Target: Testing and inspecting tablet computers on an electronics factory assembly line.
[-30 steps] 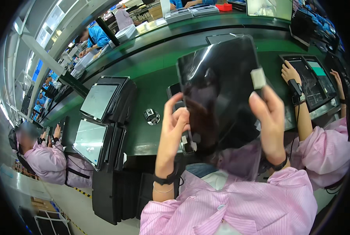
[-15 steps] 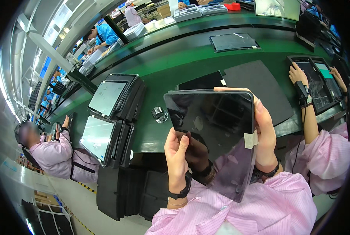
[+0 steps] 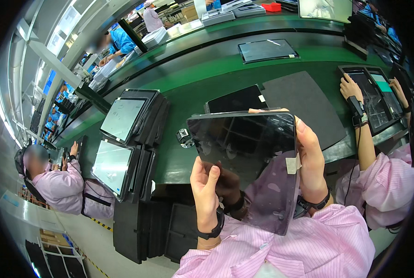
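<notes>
Glossy black, the tablet panel [image 3: 251, 162] is held up close to the chest, above the near edge of the green table [image 3: 202, 76]. The left hand [image 3: 206, 185] grips its lower left edge, thumb on the glass; the right hand [image 3: 310, 162] clasps the right edge beside a small tab of pale tape [image 3: 292, 164]. Holding by the rims seems wise: it keeps prints off the face. Tilting it slowly should let reflections sweep across and betray any flaw. A grey mat [image 3: 304, 104] lies behind on the table.

A tablet [image 3: 248, 162] is held above the bench [image 3: 188, 83], stacked screens [image 3: 123, 139] to its left, a mat [image 3: 304, 102] behind.
</notes>
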`<action>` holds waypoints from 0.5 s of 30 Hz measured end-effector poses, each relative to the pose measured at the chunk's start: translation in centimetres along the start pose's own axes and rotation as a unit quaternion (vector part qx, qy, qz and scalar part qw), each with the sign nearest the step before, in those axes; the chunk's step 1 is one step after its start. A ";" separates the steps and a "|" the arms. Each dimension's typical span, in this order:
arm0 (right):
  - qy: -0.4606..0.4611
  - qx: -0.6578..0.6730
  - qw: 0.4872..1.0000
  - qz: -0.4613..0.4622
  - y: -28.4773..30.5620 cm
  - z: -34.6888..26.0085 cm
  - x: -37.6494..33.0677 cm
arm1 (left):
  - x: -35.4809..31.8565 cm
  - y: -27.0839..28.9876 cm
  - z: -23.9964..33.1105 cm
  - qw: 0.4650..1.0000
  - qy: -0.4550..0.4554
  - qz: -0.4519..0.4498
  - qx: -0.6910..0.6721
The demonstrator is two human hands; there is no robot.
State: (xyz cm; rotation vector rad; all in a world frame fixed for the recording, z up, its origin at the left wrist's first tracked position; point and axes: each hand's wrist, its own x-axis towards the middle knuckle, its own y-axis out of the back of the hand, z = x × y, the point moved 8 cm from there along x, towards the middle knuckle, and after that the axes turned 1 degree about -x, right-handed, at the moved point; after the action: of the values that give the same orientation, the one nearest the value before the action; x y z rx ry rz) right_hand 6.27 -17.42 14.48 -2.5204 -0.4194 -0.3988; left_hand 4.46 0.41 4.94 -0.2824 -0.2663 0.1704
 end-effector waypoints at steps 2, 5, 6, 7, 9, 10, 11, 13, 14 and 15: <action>-0.005 -0.001 1.000 0.005 0.1 0.1 0.0 | -0.1 0.1 -0.1 1.000 0.005 -0.005 0.001; -0.018 0.000 1.000 0.012 0.3 0.3 -0.1 | -0.1 0.3 -0.2 1.000 0.008 -0.004 0.000; -0.026 0.001 1.000 0.016 0.4 0.5 -0.1 | -0.2 0.4 -0.2 1.000 0.006 0.001 -0.001; -0.027 0.001 1.000 0.016 0.5 0.6 -0.1 | -0.2 0.4 -0.3 1.000 0.007 0.001 -0.001; -0.032 0.005 0.999 0.023 0.9 0.9 -0.1 | -0.2 0.4 -0.5 0.999 0.025 0.009 -0.020; -0.032 0.004 0.999 0.023 1.0 1.1 -0.1 | -0.2 0.1 -0.4 0.999 0.030 0.002 -0.021; -0.021 0.015 0.999 0.027 1.2 1.2 -0.1 | -0.2 0.0 -0.3 0.999 0.037 0.006 -0.016; -0.011 0.025 0.999 0.030 1.7 1.5 0.0 | 0.2 -0.2 0.2 0.999 0.044 0.012 -0.011; -0.021 0.019 0.996 0.088 3.0 1.8 0.1 | 0.5 -0.7 0.4 0.998 0.059 -0.009 0.016; -0.056 0.002 0.984 0.171 4.8 2.6 -0.1 | 1.0 -0.9 0.4 0.995 0.083 -0.020 0.059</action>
State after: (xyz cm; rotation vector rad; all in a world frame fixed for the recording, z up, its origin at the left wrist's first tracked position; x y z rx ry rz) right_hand 8.45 -19.84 10.14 -2.5544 -0.0245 -0.1240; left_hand 5.38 -0.16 5.85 -0.1718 -0.0958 0.1223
